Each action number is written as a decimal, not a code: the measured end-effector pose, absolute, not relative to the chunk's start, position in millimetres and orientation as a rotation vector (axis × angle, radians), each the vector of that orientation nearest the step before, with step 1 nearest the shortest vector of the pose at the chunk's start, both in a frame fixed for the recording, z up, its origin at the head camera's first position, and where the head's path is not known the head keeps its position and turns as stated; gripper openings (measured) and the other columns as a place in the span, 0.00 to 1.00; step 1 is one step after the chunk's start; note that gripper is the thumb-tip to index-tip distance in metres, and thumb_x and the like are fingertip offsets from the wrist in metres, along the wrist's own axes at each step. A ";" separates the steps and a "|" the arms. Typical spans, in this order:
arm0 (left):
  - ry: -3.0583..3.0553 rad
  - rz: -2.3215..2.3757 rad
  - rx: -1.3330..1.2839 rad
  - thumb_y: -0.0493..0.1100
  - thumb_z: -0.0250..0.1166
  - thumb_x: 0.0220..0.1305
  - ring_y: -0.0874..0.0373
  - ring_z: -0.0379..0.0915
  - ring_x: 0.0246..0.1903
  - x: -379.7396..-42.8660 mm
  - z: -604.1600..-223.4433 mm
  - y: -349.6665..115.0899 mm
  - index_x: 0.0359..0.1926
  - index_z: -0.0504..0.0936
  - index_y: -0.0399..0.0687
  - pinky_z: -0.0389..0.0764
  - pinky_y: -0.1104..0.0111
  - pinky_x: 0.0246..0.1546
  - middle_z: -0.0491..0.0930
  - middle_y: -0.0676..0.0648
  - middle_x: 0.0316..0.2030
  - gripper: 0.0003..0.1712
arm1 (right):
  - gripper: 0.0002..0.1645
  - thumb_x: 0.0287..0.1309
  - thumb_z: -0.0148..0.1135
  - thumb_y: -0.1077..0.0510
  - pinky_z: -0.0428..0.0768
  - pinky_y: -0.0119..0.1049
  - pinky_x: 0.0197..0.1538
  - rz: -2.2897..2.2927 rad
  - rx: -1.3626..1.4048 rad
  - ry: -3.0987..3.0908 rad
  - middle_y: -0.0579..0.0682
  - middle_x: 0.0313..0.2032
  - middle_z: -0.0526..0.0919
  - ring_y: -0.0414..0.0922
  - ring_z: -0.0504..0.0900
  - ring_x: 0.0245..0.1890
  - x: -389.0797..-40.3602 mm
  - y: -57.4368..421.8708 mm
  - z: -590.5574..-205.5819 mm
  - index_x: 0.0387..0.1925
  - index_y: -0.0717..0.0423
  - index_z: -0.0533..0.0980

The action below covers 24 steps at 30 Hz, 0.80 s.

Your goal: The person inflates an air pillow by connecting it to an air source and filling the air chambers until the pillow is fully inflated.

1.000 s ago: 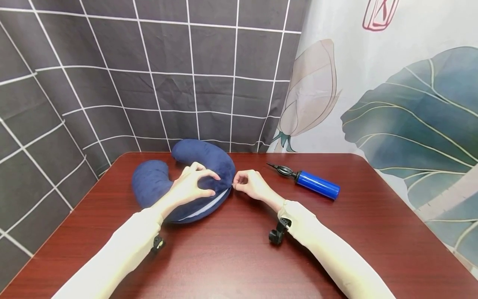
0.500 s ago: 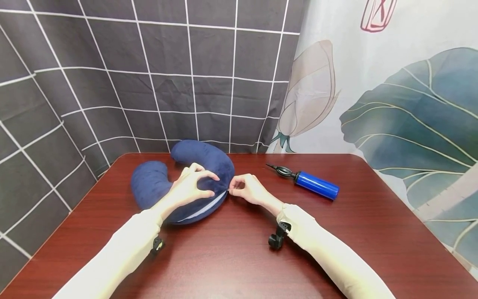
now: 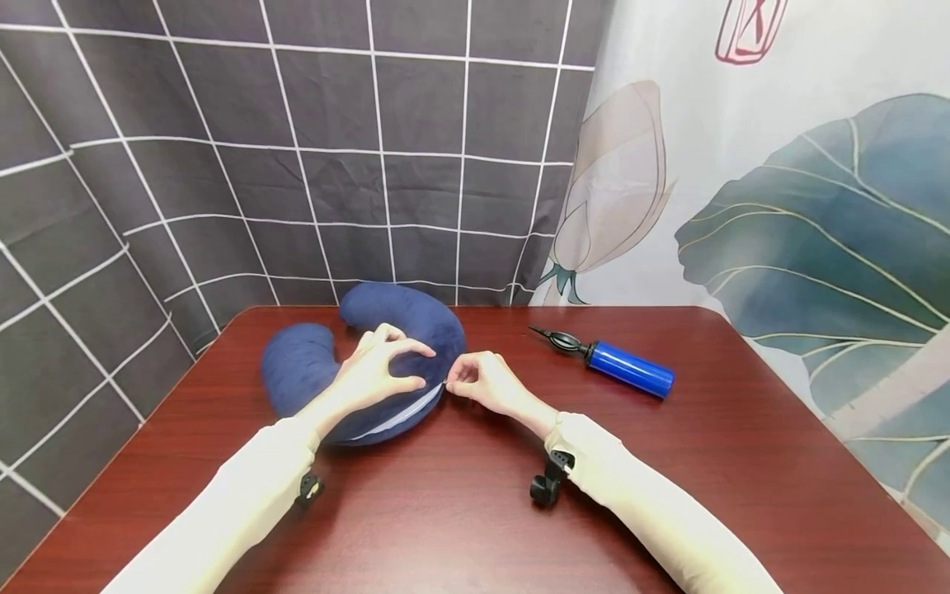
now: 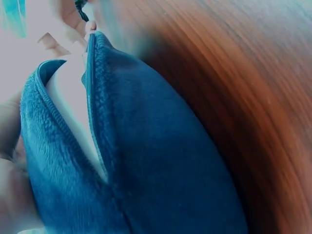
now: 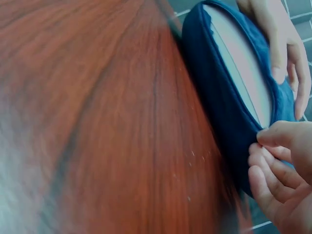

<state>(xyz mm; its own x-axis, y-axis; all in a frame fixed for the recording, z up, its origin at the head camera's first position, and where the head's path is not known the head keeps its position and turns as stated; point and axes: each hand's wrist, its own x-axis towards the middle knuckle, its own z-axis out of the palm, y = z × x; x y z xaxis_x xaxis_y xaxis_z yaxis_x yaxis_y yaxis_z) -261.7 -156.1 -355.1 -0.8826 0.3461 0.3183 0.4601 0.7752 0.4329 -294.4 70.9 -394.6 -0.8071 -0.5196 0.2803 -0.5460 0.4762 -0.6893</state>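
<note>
A dark blue U-shaped neck pillow [image 3: 401, 305] lies on the table with the zipper in its outer edge partly undone. White inner filling [image 4: 73, 92] shows through the gap. My left hand [image 3: 374, 367] grips the pillow from above, thumb and fingers spread apart on the fabric near the opening. At the right end of the gap, my right hand [image 3: 486, 381] pinches the zipper pull [image 5: 262, 130] between thumb and forefinger. The pull is mostly hidden by the fingertips. Its other fingers are curled beside the pillow's edge in the right wrist view.
A blue hand pump [image 3: 631, 368] with a black nozzle lies on the reddish-brown wooden table [image 3: 460, 511], right of the right hand. A dark grid-patterned curtain [image 3: 334, 190] hangs behind the pillow, and a leaf-printed curtain [image 3: 824, 214] hangs at the right.
My right hand has moved left and slightly toward me along the zipper, and the white gap has become shorter at that end. The left hand has stayed in place on the pillow.
</note>
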 end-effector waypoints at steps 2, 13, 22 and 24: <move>-2.708 -0.759 -0.711 0.50 0.75 0.52 0.49 0.67 0.51 -262.3 -356.0 -160.2 0.51 0.84 0.67 0.75 0.54 0.45 0.74 0.46 0.49 0.23 | 0.02 0.54 0.69 0.61 0.78 0.25 0.32 1.291 0.928 -2.669 0.49 0.26 0.85 0.32 0.77 0.23 -293.5 69.4 -396.6 0.28 0.54 0.82; -2.537 -0.738 -0.968 0.44 0.76 0.49 0.54 0.68 0.50 -252.3 -349.9 -188.7 0.45 0.85 0.60 0.70 0.55 0.49 0.77 0.52 0.46 0.19 | 0.05 0.53 0.71 0.60 0.76 0.26 0.33 1.327 0.901 -2.579 0.49 0.25 0.83 0.34 0.76 0.24 -292.4 64.3 -396.7 0.27 0.53 0.80; -2.588 -0.590 -0.965 0.46 0.76 0.48 0.53 0.65 0.47 -247.1 -358.9 -186.0 0.45 0.86 0.69 0.65 0.58 0.40 0.72 0.52 0.47 0.21 | 0.04 0.52 0.71 0.60 0.75 0.26 0.31 1.327 0.817 -2.627 0.49 0.24 0.82 0.35 0.75 0.23 -292.9 62.8 -398.1 0.27 0.53 0.81; -2.601 -0.564 -0.934 0.47 0.76 0.48 0.52 0.65 0.46 -248.4 -359.2 -180.2 0.46 0.86 0.69 0.65 0.58 0.39 0.72 0.51 0.47 0.21 | 0.04 0.52 0.70 0.61 0.75 0.26 0.31 1.315 0.806 -2.631 0.49 0.23 0.82 0.36 0.75 0.23 -295.4 64.0 -397.9 0.27 0.54 0.81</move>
<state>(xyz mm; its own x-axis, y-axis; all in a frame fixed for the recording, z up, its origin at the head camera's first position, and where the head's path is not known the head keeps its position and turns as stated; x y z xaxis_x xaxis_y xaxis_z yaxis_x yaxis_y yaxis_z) -248.4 -180.2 -359.2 -0.7351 0.5322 0.4199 0.6583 0.7083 0.2547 -295.4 64.0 -397.9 -0.8563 -0.4154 0.3068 -0.4947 0.4895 -0.7180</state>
